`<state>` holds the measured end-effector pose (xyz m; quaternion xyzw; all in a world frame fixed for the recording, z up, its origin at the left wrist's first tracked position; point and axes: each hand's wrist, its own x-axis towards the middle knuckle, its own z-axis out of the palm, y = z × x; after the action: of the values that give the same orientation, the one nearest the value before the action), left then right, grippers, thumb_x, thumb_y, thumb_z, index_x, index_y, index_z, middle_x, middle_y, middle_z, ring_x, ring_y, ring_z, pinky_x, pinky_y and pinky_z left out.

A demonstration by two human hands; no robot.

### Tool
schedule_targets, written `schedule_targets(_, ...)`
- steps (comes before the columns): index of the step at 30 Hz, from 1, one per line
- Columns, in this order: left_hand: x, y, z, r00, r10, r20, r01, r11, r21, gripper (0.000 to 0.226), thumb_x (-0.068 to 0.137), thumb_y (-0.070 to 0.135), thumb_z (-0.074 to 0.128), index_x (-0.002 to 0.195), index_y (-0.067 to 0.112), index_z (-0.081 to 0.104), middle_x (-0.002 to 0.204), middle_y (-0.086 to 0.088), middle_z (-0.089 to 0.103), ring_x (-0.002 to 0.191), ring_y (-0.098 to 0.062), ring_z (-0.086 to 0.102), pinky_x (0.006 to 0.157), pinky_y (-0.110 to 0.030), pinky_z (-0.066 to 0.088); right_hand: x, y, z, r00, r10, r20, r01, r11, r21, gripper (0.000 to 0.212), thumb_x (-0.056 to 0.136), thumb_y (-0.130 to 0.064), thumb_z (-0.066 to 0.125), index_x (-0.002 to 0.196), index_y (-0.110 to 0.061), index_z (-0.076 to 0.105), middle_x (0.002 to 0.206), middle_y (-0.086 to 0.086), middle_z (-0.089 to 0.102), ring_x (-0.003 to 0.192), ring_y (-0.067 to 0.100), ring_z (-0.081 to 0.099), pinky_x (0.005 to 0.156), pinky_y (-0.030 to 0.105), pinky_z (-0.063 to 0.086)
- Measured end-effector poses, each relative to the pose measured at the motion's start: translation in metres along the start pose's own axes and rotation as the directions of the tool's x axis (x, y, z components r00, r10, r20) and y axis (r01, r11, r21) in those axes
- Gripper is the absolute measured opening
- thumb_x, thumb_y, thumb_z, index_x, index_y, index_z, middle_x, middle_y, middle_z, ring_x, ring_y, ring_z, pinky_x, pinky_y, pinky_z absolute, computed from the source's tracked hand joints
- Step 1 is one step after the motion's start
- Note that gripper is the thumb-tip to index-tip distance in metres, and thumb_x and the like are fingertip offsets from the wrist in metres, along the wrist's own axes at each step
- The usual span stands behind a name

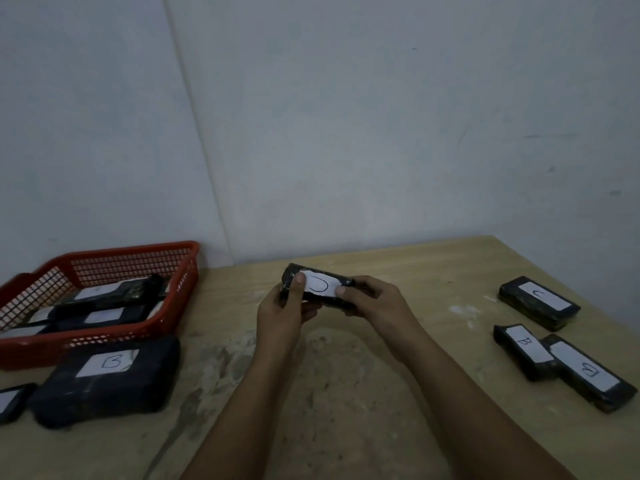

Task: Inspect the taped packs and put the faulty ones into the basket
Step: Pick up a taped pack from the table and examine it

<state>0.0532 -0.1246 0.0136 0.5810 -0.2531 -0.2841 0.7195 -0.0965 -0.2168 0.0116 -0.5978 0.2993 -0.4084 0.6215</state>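
Hands, left hand (284, 311) and right hand (375, 304), grip black pack (317, 286)

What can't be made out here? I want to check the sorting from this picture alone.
Head view only:
- Held pack: both thumbs overlap its label; underside hidden by left hand and right hand.
- Packs in the red basket: labels blurred, partly behind its mesh wall.
- Pack at left edge: cut off by the frame.
- Tape faults: too dark and blurred to judge.
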Motion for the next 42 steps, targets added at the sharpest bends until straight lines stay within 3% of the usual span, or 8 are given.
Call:
schedule_targets(4, -0.012, -0.006, -0.018, 0.994, -0.038, 0.102, 0.037, 0.999, 0.008, 0.038, 0.106, 0.04, 0.065, 0.137, 0.019, 0.067, 0.113, -0.006, 0.082, 0.094, -0.028, 0.082, 0.08, -0.035, 0.066, -0.012, 0.01, 0.026, 0.998, 0.028, -0.049, -0.024, 0.996, 0.086, 0.026, 0.092, -0.018, 0.084, 0.117, -0.011, 0.078, 0.104, 0.009, 0.082, 0.098, 0.026, 0.08, 0.086, 0.037, 0.065)
schedule_targets(7, -0.015, -0.016, -0.027, 0.98, 0.041, 0.197, -0.082, 0.975, 0.206, 0.032, 0.104, 0.043, 0.069, 0.134, 0.032, 0.071, 0.123, 0.012, 0.078, 0.106, -0.009, 0.077, 0.086, -0.027, 0.063, -0.015, 0.02, 0.034, 0.999, 0.039, -0.019, -0.038, 0.998, 0.046, 0.04, 0.09, -0.019, 0.087, 0.127, -0.017, 0.072, 0.107, 0.006, 0.082, 0.099, 0.022, 0.081, 0.093, 0.042, 0.065)
schedule_targets(14, 0.003, -0.023, -0.028, 0.955, 0.057, 0.291, -0.147, 0.944, 0.296, 0.044, 0.112, 0.042, 0.055, 0.155, 0.034, 0.058, 0.14, 0.018, 0.07, 0.122, 0.001, 0.068, 0.101, -0.019, 0.058, -0.006, 0.024, 0.021, 1.0, -0.003, 0.012, 0.005, 0.993, -0.119, 0.017, 0.098, -0.011, 0.075, 0.115, -0.014, 0.08, 0.105, 0.002, 0.083, 0.101, 0.02, 0.079, 0.096, 0.042, 0.064)
schedule_targets(18, 0.008, -0.026, -0.032, 0.951, 0.034, 0.306, -0.145, 0.926, 0.348, 0.037, 0.114, 0.033, 0.054, 0.15, 0.03, 0.061, 0.131, 0.021, 0.068, 0.11, 0.018, 0.065, 0.089, -0.006, 0.052, -0.004, 0.028, 0.023, 0.999, 0.037, 0.023, -0.033, 0.99, -0.14, 0.017, 0.096, -0.015, 0.079, 0.113, -0.015, 0.08, 0.1, 0.002, 0.083, 0.097, 0.02, 0.08, 0.092, 0.042, 0.064)
schedule_targets(25, 0.013, -0.029, -0.03, 0.961, 0.042, 0.274, -0.124, 0.95, 0.288, 0.041, 0.11, 0.026, 0.062, 0.151, 0.025, 0.062, 0.13, 0.012, 0.074, 0.104, 0.008, 0.072, 0.084, -0.01, 0.056, -0.003, 0.026, 0.025, 0.999, -0.022, -0.026, 0.021, 0.998, -0.067, 0.019, 0.092, -0.014, 0.083, 0.111, -0.011, 0.08, 0.097, 0.003, 0.084, 0.093, 0.018, 0.081, 0.083, 0.027, 0.064)
schedule_targets(29, 0.011, -0.03, -0.031, 0.962, 0.015, 0.271, -0.089, 0.961, 0.263, 0.034, 0.107, 0.017, 0.066, 0.14, 0.029, 0.071, 0.116, 0.012, 0.082, 0.105, -0.01, 0.079, 0.091, -0.028, 0.063, -0.001, 0.026, 0.024, 0.999, 0.016, -0.034, -0.018, 0.997, -0.072, 0.012, 0.093, -0.011, 0.081, 0.105, -0.008, 0.079, 0.093, 0.008, 0.083, 0.088, 0.024, 0.081, 0.083, 0.036, 0.067)
schedule_targets(33, 0.009, -0.026, -0.032, 0.953, 0.017, 0.303, -0.111, 0.949, 0.296, 0.038, 0.107, 0.013, 0.065, 0.141, 0.03, 0.068, 0.117, 0.013, 0.08, 0.1, -0.003, 0.077, 0.081, -0.015, 0.058, -0.003, 0.024, 0.022, 0.999, 0.015, -0.042, -0.017, 0.998, -0.06, 0.012, 0.099, -0.011, 0.074, 0.108, -0.007, 0.08, 0.095, 0.007, 0.083, 0.088, 0.026, 0.081, 0.077, 0.034, 0.066)
schedule_targets(42, 0.01, -0.029, -0.026, 0.98, 0.036, 0.196, -0.072, 0.981, 0.181, 0.032, 0.107, 0.025, 0.065, 0.136, 0.017, 0.075, 0.123, 0.0, 0.08, 0.103, -0.006, 0.078, 0.08, -0.016, 0.059, -0.007, 0.023, 0.023, 0.999, -0.019, -0.031, 0.015, 0.994, -0.111, 0.012, 0.096, -0.011, 0.077, 0.107, -0.008, 0.08, 0.094, 0.005, 0.083, 0.088, 0.024, 0.081, 0.073, 0.037, 0.068)
